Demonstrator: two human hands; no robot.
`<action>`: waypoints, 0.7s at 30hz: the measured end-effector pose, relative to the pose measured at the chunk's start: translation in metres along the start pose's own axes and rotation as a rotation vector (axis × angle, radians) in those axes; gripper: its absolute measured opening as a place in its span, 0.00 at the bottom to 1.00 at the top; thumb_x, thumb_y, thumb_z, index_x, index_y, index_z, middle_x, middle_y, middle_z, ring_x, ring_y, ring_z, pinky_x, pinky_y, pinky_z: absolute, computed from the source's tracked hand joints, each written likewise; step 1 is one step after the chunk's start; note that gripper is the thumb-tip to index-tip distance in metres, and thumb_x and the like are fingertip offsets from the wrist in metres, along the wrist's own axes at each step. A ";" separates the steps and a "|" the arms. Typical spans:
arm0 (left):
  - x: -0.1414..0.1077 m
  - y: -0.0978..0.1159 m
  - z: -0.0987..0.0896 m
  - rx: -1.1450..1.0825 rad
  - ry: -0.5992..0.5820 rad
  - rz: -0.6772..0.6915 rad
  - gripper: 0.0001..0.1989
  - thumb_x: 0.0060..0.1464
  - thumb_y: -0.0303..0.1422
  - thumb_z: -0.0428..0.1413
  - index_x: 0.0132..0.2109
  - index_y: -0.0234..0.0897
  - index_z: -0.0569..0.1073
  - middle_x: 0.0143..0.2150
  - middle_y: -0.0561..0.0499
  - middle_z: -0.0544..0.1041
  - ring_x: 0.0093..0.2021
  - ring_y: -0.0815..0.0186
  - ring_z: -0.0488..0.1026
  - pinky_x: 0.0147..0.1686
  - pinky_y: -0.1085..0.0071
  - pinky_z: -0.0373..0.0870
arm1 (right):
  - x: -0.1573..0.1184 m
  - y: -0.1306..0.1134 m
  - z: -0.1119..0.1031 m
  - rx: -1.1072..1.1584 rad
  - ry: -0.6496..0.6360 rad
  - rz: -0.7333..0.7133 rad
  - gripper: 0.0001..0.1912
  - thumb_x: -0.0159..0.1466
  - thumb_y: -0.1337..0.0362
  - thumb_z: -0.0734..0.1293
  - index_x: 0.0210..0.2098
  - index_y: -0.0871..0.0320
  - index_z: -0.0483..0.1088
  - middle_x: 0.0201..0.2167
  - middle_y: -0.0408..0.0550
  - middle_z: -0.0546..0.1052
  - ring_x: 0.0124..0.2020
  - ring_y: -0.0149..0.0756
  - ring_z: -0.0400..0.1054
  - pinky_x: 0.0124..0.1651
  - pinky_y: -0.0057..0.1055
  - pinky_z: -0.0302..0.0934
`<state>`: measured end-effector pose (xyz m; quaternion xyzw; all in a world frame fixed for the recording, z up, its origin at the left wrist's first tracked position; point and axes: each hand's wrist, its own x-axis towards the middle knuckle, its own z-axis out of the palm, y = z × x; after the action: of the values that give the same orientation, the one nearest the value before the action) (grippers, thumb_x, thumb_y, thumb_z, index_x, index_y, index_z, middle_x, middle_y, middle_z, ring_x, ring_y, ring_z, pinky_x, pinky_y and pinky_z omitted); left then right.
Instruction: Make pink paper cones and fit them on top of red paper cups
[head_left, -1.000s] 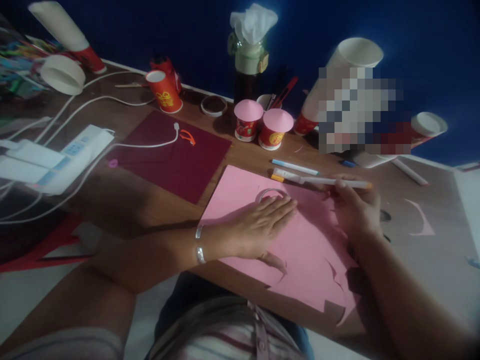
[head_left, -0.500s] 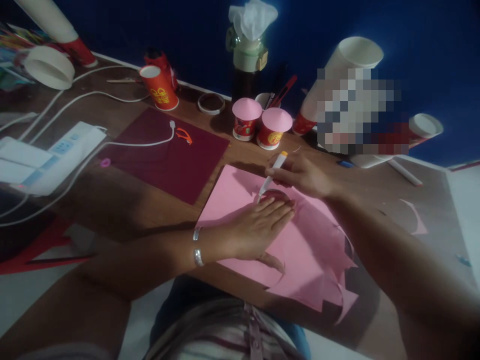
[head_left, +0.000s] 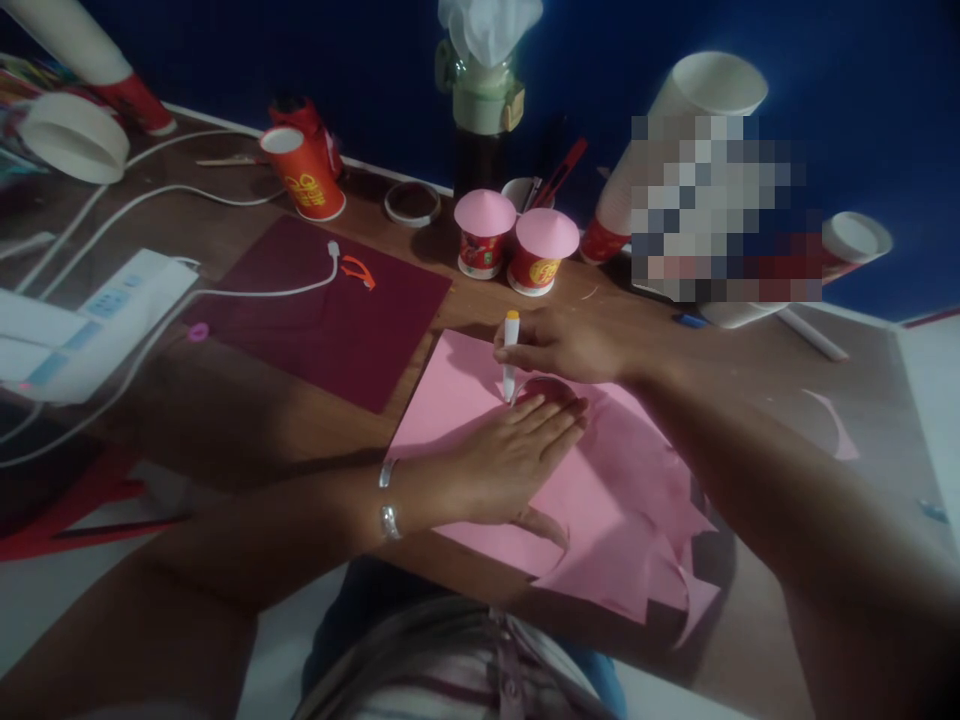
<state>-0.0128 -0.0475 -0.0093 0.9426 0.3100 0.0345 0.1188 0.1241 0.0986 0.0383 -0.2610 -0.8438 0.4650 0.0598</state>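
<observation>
Brown wooden worktop (head_left: 345,425): right hand (head_left: 574,345) pinches a yellow-ended white marker (head_left: 511,334), now more upright, beside a thin round rim (head_left: 525,386) on pink paper (head_left: 592,500), partly covered by the flat left hand (head_left: 510,455); pink-topped red paper cups (head_left: 480,255) stand behind.

Paper, pink (head_left: 600,490) — spread on the table (head_left: 360,430), its right-hand side cut into jagged points. Marker, white (head_left: 511,350), orange-yellow end uppermost — held nearly upright, lower end set beside a round object (head_left: 546,387), which is placed on the paper, partly covered, curved rim exposed.
</observation>
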 end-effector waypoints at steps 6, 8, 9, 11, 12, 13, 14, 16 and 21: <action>0.000 -0.001 0.002 -0.011 -0.007 -0.005 0.64 0.55 0.70 0.51 0.77 0.18 0.47 0.79 0.28 0.48 0.81 0.44 0.44 0.78 0.53 0.39 | -0.003 0.000 -0.003 0.020 -0.014 0.006 0.13 0.70 0.56 0.67 0.32 0.57 0.72 0.26 0.41 0.71 0.28 0.31 0.63 0.33 0.30 0.57; 0.000 -0.001 0.002 -0.020 -0.012 -0.004 0.64 0.55 0.70 0.51 0.77 0.19 0.47 0.79 0.27 0.48 0.81 0.45 0.44 0.78 0.52 0.40 | -0.005 0.001 -0.004 0.063 0.001 -0.003 0.15 0.69 0.52 0.68 0.32 0.57 0.72 0.26 0.41 0.72 0.28 0.32 0.63 0.32 0.30 0.57; 0.000 -0.001 0.001 -0.027 -0.014 -0.004 0.64 0.55 0.69 0.51 0.77 0.18 0.47 0.79 0.27 0.49 0.81 0.44 0.44 0.78 0.52 0.40 | -0.007 0.002 -0.005 0.085 0.011 -0.002 0.16 0.69 0.51 0.68 0.32 0.57 0.72 0.26 0.41 0.72 0.28 0.32 0.63 0.31 0.30 0.58; 0.001 -0.001 0.001 -0.037 -0.018 -0.005 0.63 0.57 0.69 0.51 0.77 0.18 0.47 0.79 0.26 0.49 0.81 0.44 0.44 0.78 0.49 0.41 | -0.011 0.003 -0.008 0.113 0.042 0.016 0.18 0.68 0.48 0.69 0.33 0.56 0.73 0.26 0.42 0.72 0.27 0.32 0.64 0.30 0.30 0.58; 0.001 -0.001 0.001 -0.037 -0.018 -0.007 0.62 0.58 0.68 0.51 0.77 0.18 0.47 0.79 0.26 0.49 0.81 0.44 0.43 0.78 0.49 0.41 | -0.014 0.004 -0.010 0.113 0.064 0.026 0.18 0.68 0.47 0.70 0.33 0.56 0.73 0.25 0.42 0.72 0.26 0.32 0.64 0.30 0.30 0.58; 0.001 -0.001 0.001 -0.035 -0.017 -0.006 0.61 0.59 0.67 0.51 0.77 0.18 0.47 0.79 0.26 0.49 0.81 0.44 0.42 0.78 0.49 0.41 | -0.017 0.005 -0.012 0.101 0.091 0.039 0.19 0.68 0.47 0.70 0.32 0.56 0.73 0.24 0.42 0.72 0.26 0.32 0.63 0.29 0.30 0.57; 0.001 -0.002 0.002 -0.029 -0.012 -0.002 0.60 0.59 0.67 0.51 0.77 0.18 0.48 0.79 0.27 0.48 0.81 0.44 0.42 0.78 0.49 0.40 | -0.020 0.006 -0.014 0.087 0.125 0.051 0.20 0.68 0.47 0.70 0.31 0.56 0.73 0.23 0.42 0.71 0.25 0.31 0.62 0.28 0.30 0.56; 0.000 -0.003 0.005 -0.015 0.009 0.011 0.60 0.60 0.67 0.50 0.77 0.18 0.47 0.79 0.27 0.47 0.81 0.45 0.41 0.78 0.51 0.38 | -0.028 0.010 -0.016 0.074 0.183 0.079 0.23 0.69 0.46 0.70 0.27 0.56 0.71 0.21 0.41 0.70 0.23 0.30 0.61 0.26 0.30 0.55; -0.002 -0.005 0.012 -0.022 0.077 0.024 0.58 0.61 0.65 0.52 0.76 0.19 0.47 0.79 0.26 0.49 0.81 0.44 0.42 0.79 0.51 0.38 | -0.051 0.021 -0.012 0.202 0.305 0.142 0.30 0.68 0.40 0.69 0.20 0.56 0.67 0.17 0.42 0.68 0.20 0.28 0.59 0.24 0.29 0.53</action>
<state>-0.0156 -0.0468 -0.0227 0.9429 0.3027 0.0754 0.1168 0.1807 0.0917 0.0350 -0.3801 -0.7533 0.5055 0.1800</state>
